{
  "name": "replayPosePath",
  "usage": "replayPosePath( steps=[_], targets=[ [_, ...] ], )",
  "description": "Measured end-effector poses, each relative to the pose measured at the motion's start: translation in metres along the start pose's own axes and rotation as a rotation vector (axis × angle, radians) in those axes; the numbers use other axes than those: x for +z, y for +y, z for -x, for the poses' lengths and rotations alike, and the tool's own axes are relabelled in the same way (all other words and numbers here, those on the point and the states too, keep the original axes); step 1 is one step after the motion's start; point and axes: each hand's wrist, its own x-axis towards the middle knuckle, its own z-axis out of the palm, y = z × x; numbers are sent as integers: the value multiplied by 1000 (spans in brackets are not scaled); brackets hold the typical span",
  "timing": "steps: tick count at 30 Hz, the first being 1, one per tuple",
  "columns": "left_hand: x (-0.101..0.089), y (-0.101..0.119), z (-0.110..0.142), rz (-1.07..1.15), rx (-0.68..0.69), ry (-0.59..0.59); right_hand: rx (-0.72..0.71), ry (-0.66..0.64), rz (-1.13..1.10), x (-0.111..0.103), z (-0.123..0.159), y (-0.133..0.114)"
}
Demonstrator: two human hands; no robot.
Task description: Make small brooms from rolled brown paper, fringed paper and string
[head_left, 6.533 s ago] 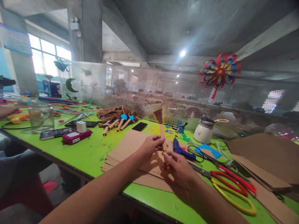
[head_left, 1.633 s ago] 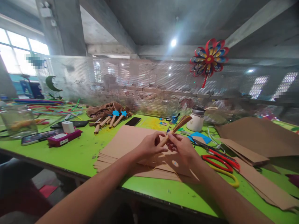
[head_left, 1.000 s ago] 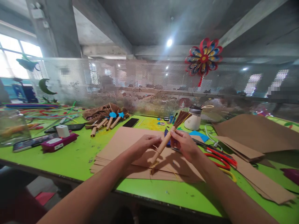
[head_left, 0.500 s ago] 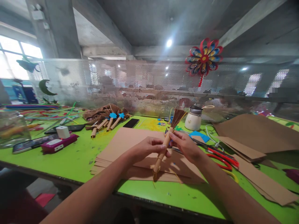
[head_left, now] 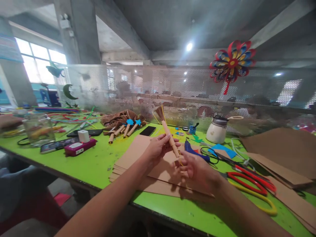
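In my left hand (head_left: 158, 148) is a small paper broom (head_left: 170, 135), its rolled handle pinched between thumb and fingers. The broom's brown fringed head points up and slightly left, with yellow thread about it. My right hand (head_left: 195, 169) is at the handle's lower end, its fingers partly curled and blurred by motion. Whether those fingers grip the yellow thread there, I cannot tell. Both hands are above a stack of brown kraft paper sheets (head_left: 138, 148). Just right of the broom lies a blue glue gun (head_left: 195, 153).
Finished-looking brooms with blue paper flowers (head_left: 129, 123) lie back left, beside a black phone (head_left: 147, 131). Red-handled scissors (head_left: 247, 182) and yellow-handled scissors (head_left: 266, 205) rest at the right. A white jar (head_left: 216, 130) stands before the perforated screen (head_left: 160, 85). A glass jar (head_left: 39, 131) is left.
The broom has swung from leaning right to leaning left. My right hand has moved from its upper handle down to the lower end; my left hand now holds it. The view has turned left.
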Motion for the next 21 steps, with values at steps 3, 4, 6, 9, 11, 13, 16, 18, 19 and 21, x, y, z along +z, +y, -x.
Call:
replayPosePath(
  steps=[3,4,6,9,11,13,16,18,19,21],
  targets=[
    [-1,-1,-1,-32,2,36,46,60,114,1,-2,9],
    [-2,-1,-1,-41,0,48,45,75,149,1,-2,11],
    [-4,-2,-2,-52,-13,66,33,74,194,1,-2,14],
    [-7,-3,-3,-62,-38,70,3,56,204,1,-3,18],
    [-8,-4,-4,-66,-45,77,-11,35,206,1,-3,22],
    [-9,-4,-5,-70,-46,94,-12,9,198,0,-4,27],
    [-9,-4,-6,-65,-53,116,-6,-28,157,-1,-4,32],
    [-8,-4,-6,-60,-68,126,1,-52,127,-1,-2,31],
    [-8,-3,-6,-57,-74,133,3,-63,113,0,-1,30],
    [-8,-2,-6,-59,-83,141,10,-80,80,3,2,26]
  ],
)
